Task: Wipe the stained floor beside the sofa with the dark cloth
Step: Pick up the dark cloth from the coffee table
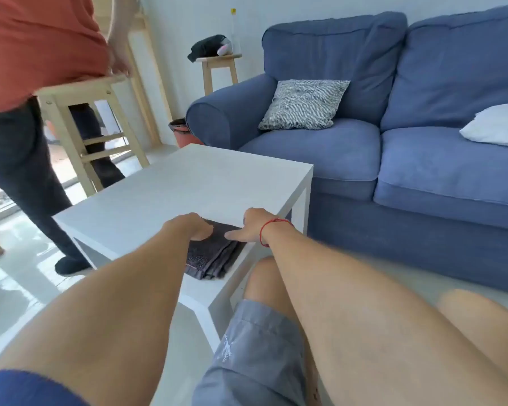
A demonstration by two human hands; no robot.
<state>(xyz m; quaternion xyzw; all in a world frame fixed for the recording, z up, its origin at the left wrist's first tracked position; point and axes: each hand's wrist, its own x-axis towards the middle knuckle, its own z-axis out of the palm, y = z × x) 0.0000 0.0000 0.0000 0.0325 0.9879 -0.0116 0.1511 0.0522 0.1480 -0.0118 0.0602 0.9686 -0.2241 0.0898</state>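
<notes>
A folded dark cloth [210, 259] lies on the lower shelf of a white coffee table [165, 189], at the table's near corner. My left hand [189, 227] is on the cloth's far left part, fingers curled onto it. My right hand [251, 225], with a red string at the wrist, holds the cloth's far right edge with the thumb pointing left. The blue sofa [393, 148] stands to the right of the table. A strip of pale floor [408, 284] runs beside the sofa's base; no stain is visible there.
Another person in an orange top [27, 48] stands at the left, handling a wooden stool [82, 112]. A second stool [217, 68] with dark items stands behind the sofa arm, and a reddish bucket [182, 133] sits beside it. My bare knees fill the foreground.
</notes>
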